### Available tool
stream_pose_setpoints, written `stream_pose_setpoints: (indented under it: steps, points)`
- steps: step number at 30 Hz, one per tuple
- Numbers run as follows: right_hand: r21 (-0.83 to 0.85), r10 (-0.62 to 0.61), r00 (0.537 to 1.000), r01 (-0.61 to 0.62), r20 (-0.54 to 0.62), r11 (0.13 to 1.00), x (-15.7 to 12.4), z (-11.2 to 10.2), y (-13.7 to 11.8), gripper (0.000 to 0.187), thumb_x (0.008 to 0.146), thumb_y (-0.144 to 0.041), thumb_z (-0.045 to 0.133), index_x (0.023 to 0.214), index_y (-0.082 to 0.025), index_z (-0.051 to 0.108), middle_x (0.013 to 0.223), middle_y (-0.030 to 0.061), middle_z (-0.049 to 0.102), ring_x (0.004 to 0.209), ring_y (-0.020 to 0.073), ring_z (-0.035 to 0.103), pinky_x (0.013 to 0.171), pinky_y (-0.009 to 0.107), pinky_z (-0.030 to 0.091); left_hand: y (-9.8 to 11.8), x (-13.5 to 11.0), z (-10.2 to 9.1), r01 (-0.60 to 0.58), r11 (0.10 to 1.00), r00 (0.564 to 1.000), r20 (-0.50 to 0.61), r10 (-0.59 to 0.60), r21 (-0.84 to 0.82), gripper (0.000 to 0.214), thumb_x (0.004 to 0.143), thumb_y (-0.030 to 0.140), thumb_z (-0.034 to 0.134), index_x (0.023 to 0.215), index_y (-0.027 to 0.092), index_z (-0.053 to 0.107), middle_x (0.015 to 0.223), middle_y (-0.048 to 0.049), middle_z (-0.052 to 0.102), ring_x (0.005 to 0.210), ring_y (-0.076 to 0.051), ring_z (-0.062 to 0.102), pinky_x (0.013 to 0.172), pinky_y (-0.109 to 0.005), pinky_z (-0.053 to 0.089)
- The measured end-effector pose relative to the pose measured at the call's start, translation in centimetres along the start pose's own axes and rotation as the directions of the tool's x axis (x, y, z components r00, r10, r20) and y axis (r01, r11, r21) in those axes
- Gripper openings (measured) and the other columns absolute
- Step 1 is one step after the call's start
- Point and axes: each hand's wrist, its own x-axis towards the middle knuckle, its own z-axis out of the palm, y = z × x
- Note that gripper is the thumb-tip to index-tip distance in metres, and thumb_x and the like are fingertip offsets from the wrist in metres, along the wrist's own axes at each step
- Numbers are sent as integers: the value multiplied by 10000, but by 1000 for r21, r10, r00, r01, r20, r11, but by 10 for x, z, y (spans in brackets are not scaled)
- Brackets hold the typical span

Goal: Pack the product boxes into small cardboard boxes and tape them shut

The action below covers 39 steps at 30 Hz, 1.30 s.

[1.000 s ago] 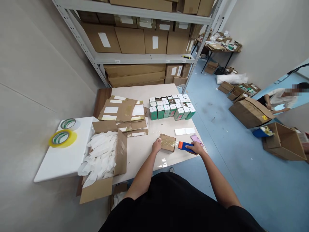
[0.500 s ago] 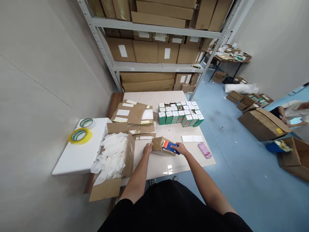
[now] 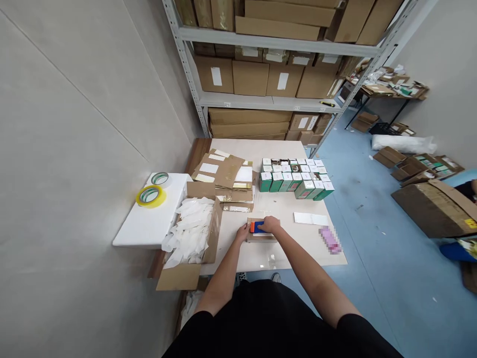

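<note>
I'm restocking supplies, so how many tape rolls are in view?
2: a yellow roll and a paler roll beyond it, both on the white surface at left. The blue-and-orange tool under the right hand may hide another.

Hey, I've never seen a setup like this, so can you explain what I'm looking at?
No machine here: just a person working bare-handed, wearing a head camera that looks forward and down. Their left hand is at the left end of a box on the table. Their right hand holds a blue and orange tool over it. Farther back lie flattened cardboard and green and white cartons; to the right, a white strip and a blurred pink item.
</note>
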Motion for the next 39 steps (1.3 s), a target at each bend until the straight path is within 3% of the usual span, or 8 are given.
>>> stream_pose_setpoints:
  steps: [6,11,14,19,22,33,39]
  points:
    - [-3,-1,999,1,-37,1000,-9,7,35,656,872,-736,604,1169,-170,747,1186,167,756,1081,305,724,856,347,543,5,-10,42,33,996,999,-5,-32,80,493,1073,493,321,1312,258,683,1271,-81,750,1168,-247,698,967,-317,517]
    - [-5,27,999,-27,-28,1000,-10,3,60,683,812,-751,679,1155,-164,752,1167,178,758,1060,298,733,817,314,540,14,-9,50,97,982,995,-45,-91,160,464,1068,484,339,1301,269,678,1225,-97,758,1117,-276,708,922,-343,520]
    - [-29,71,996,-72,-55,997,-14,-3,103,682,812,-752,681,1123,-151,759,1156,187,758,1057,304,732,802,303,533,17,-9,50,124,973,991,-66,-113,195,444,1064,473,353,1304,279,672,1248,-94,750,1136,-278,698,929,-346,514]
    - [-15,163,984,-164,-69,986,-36,-11,203,634,818,-741,685,1049,-156,768,1103,183,769,991,306,735,760,310,525,19,-10,51,146,964,988,-86,-130,223,493,1064,492,310,1351,276,646,1254,-111,746,1143,-293,697,944,-365,512]
    - [-6,186,980,-187,-73,982,-45,-9,235,597,809,-736,703,993,-172,771,1069,177,774,952,305,735,742,320,520,18,-9,51,135,964,989,-90,-117,229,496,1052,523,331,1344,284,654,1275,-109,739,1162,-300,692,961,-372,507]
    - [55,218,973,-214,-74,975,-44,-3,227,542,839,-689,703,981,-169,756,1080,161,768,989,290,730,739,292,499,8,-2,34,134,964,990,-71,-121,228,508,1031,537,360,1300,265,693,1318,-115,727,1233,-317,665,1000,-373,493]
    - [86,163,977,-152,-135,985,-42,-6,178,574,850,-711,663,1018,-171,759,1070,154,770,1001,278,727,732,282,498,-3,1,2,169,962,983,-106,-149,216,473,1037,480,372,1185,218,738,1262,-127,752,1229,-297,676,978,-330,504]
